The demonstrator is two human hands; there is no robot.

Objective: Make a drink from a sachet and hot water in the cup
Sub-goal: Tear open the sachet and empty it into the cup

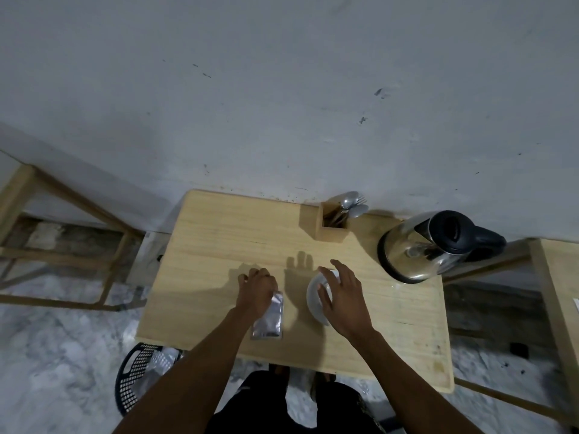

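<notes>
One light wooden table (219, 245) stands against a scuffed grey wall, carrying one wooden cutlery holder (332, 223) with several spoons and at least one fork, their exact count unclear, and one steel kettle (416, 249) with its black lid closed. One white cup (315, 296) sits near the centre, its contents hidden by the right hand (343, 296) spread open over it, fingers apart. The left hand (255, 291) is closed on the top of one silver sachet (269, 317) lying just left of the cup; a black basket (134, 377) below is partly cut off.
</notes>
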